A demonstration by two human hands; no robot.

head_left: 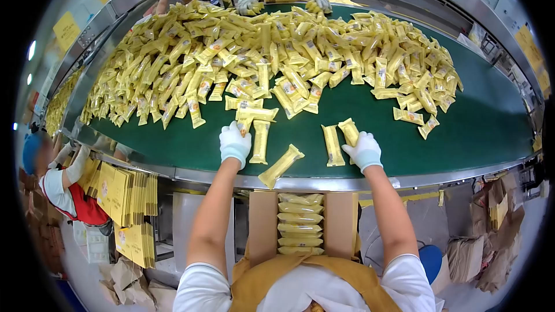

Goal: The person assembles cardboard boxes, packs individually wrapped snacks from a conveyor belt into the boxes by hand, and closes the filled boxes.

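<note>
My left hand (236, 143), in a white glove, grips the near end of a yellow wrapped snack packet (244, 125) on the green belt. Two packets lie crosswise just beyond it, and another packet (260, 141) lies lengthwise to its right. My right hand (364, 150), also gloved, is closed on the side of a tilted snack packet (348, 131). A loose packet (332, 145) lies left of that hand. Between my hands, a slanted packet (281, 166) reaches over the belt's near edge. Below, an open cardboard box (263, 225) holds a stacked column of packets (300, 218).
A large heap of yellow packets (266, 40) covers the far part of the green belt (485, 115). Across it, a co-worker's gloved hands (319, 0) touch the heap. At left, another person (69, 188) stands near folded yellow cartons (124, 193). A metal rail (312, 184) edges the belt.
</note>
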